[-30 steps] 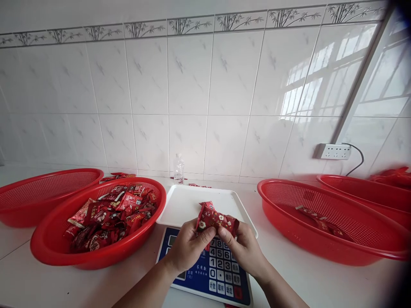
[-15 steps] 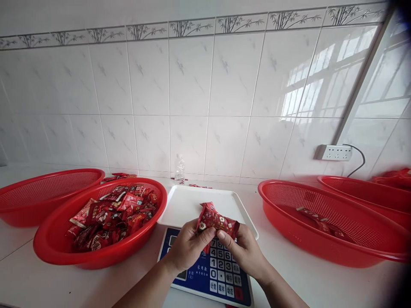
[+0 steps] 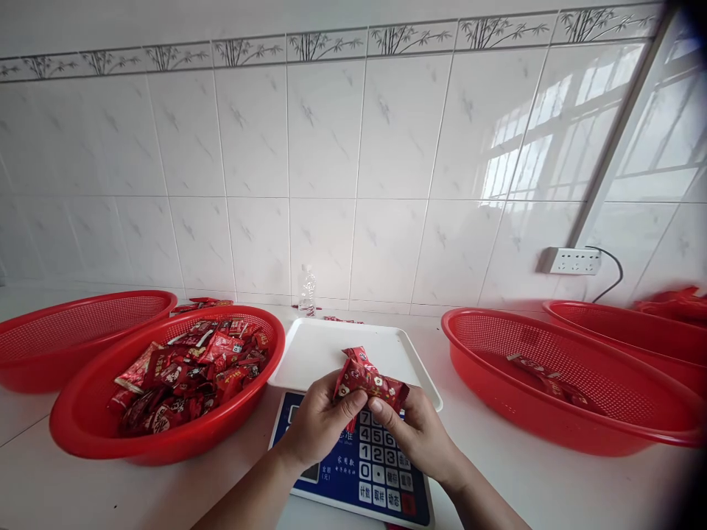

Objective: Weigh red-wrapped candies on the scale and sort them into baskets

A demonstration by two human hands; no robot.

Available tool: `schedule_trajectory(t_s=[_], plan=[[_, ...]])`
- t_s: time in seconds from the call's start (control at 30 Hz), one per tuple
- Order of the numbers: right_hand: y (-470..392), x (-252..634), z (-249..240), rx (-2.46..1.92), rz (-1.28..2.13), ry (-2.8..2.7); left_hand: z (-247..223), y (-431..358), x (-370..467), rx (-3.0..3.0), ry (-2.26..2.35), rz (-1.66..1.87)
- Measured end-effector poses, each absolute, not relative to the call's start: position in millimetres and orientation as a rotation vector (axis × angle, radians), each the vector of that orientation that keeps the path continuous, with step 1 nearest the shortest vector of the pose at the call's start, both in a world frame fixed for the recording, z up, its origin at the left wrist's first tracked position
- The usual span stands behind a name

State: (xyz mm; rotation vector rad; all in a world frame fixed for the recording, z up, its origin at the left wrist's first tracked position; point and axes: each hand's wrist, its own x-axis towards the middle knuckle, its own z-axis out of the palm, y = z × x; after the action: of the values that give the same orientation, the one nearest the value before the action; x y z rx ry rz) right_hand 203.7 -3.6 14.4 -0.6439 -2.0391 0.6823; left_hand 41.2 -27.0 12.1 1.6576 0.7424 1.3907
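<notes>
Between my two hands I hold a dark red snack packet (image 3: 371, 384) with white flower prints, above the front of a digital scale. My left hand (image 3: 325, 412) grips its left end, thumb on the front. My right hand (image 3: 412, 419) pinches the right end the same way. A second, brighter red packet (image 3: 358, 355) sticks out behind it; which fingers hold that one is hidden. Below my hands lie the scale's blue keypad panel (image 3: 336, 482) and, behind that, its white weighing tray (image 3: 309, 350).
Left of the scale stands a red plastic basket (image 3: 82, 423) heaped with red packets, beside another red basket (image 3: 33, 353). On the right, a red basket (image 3: 497, 383) holds a few packets, with one more basket (image 3: 618, 331) behind. A clear bottle (image 3: 307, 291) stands near the tiled wall.
The dark red packet has tilted slightly, its right end lower, while both hands keep hold of it. The whole view has shifted a little.
</notes>
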Motion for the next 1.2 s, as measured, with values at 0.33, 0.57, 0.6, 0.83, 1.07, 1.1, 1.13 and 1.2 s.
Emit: schedule_trajectory(t_s=[0.33,0.57,0.6,0.83,1.07,1.1,1.13,1.2], plan=[[-3.3,207.2,15.1,-0.683,0.679,-2.022,11.4,-25.7,38.7,1.688,0.848,1.429],[-3.4,206.4,16.8,-0.744,0.616,-1.988,12.0,-26.3,41.1,1.697,0.829,1.396],[-3.2,206.1,16.3,-0.744,0.602,-1.986,12.3,-26.3,41.2,1.699,0.825,1.400],[-1.6,205.7,12.7,-0.768,0.652,-1.972,11.7,-26.7,41.4,1.701,0.810,1.398],[-1.4,206.5,14.8,-0.687,0.776,-2.012,7.2,-24.5,40.8,1.704,0.869,1.418],[-1.5,206.2,14.7,-0.681,0.791,-2.018,7.7,-24.7,41.1,1.705,0.871,1.416],[-1.7,205.9,14.4,-0.680,0.801,-2.018,8.3,-25.2,41.6,1.704,0.864,1.413],[-2.2,205.3,13.6,-0.694,0.802,-2.001,9.5,-26.3,42.8,1.695,0.833,1.408]])
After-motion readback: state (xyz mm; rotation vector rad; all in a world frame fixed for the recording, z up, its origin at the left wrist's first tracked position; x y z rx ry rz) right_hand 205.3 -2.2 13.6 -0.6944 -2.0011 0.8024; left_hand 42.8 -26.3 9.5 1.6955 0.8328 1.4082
